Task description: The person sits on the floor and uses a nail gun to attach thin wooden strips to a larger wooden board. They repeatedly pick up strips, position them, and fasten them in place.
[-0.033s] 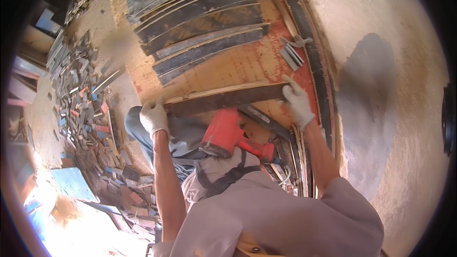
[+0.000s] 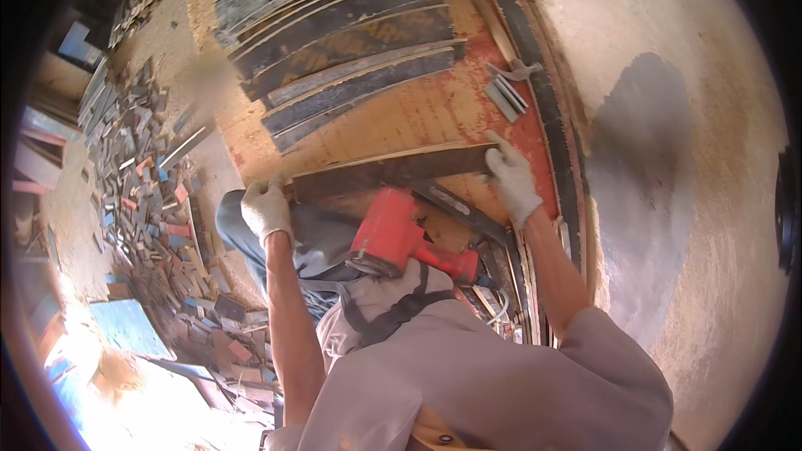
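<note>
There's 1 L hand (image 2: pixel 266 207), 1 R hand (image 2: pixel 513 180), 1 held brd (image 2: pixel 359 177), 1 nailer (image 2: pixel 388 230), 1 hammer (image 2: pixel 524 72).

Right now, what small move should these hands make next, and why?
Perhaps ease the dark strip forward, away from the red tool: the left hand and right hand are at its opposite ends, and the tool lies close behind it.
</note>
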The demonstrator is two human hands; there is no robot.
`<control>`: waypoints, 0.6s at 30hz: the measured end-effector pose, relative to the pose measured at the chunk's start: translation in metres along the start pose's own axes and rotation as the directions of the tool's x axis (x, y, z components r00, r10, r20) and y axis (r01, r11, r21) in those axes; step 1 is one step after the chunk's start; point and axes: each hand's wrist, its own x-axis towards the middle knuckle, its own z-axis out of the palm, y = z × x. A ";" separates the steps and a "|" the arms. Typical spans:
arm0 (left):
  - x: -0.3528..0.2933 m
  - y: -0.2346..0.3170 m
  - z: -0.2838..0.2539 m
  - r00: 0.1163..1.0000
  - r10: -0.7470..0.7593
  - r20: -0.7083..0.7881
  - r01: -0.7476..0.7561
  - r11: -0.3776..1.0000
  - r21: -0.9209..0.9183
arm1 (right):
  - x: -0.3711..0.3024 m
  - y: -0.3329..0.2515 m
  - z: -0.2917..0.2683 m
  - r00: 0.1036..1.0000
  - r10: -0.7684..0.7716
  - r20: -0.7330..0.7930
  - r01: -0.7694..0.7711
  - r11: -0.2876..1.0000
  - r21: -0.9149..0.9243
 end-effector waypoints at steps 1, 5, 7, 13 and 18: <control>-0.001 0.001 0.001 1.000 -0.020 0.005 0.020 0.999 -0.049 | 0.005 0.011 0.004 1.000 -0.021 -0.013 0.021 0.999 -0.036; 0.004 -0.010 -0.004 1.000 -0.022 -0.004 0.022 0.998 -0.065 | 0.013 0.014 0.032 0.999 -0.020 -0.041 0.011 0.975 -0.220; 0.006 -0.016 -0.007 1.000 -0.009 -0.011 0.009 0.998 -0.066 | 0.012 0.008 0.044 0.998 -0.010 -0.058 -0.007 0.955 -0.296; 0.004 -0.019 -0.011 0.999 0.018 0.036 -0.020 0.999 0.039 | 0.029 0.025 0.053 0.987 -0.105 -0.124 0.063 0.950 -0.306; -0.003 -0.017 -0.009 0.998 0.026 0.055 -0.017 0.989 -0.146 | 0.025 0.019 0.059 0.982 -0.074 -0.176 0.018 0.954 -0.299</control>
